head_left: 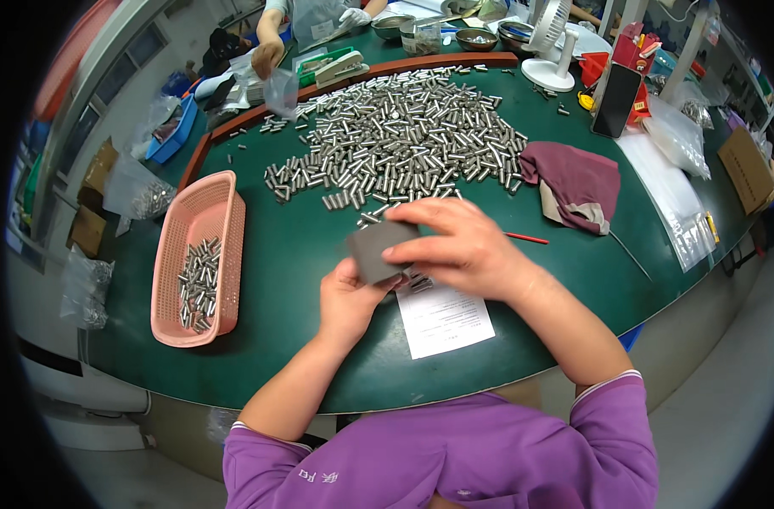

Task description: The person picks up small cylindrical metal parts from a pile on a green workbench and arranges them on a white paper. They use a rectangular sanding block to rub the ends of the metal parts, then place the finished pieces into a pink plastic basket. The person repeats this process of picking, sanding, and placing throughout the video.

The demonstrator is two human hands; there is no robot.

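A dark grey, square-edged block [378, 253], perhaps a sanding sponge, is up over the near middle of the green table. My right hand [463, 246] curls its fingers over the block's top and right side. Below it, my left hand [349, 297] is closed against the lower left of the block; its fingertips are hidden. Several small metal pins [420, 282] show just under the hands, partly covered, by the printed paper sheet [445, 327]. A large heap of short silvery metal pins [404, 136] spreads across the table beyond my hands.
At left stands a pink mesh basket [236, 254] with more pins. A maroon cloth [578, 182], a red pen [527, 238] and a phone [616, 100] are at right. A wooden rail [438, 62] edges the heap; behind it are a white fan [548, 72] and a person's hand [268, 58].
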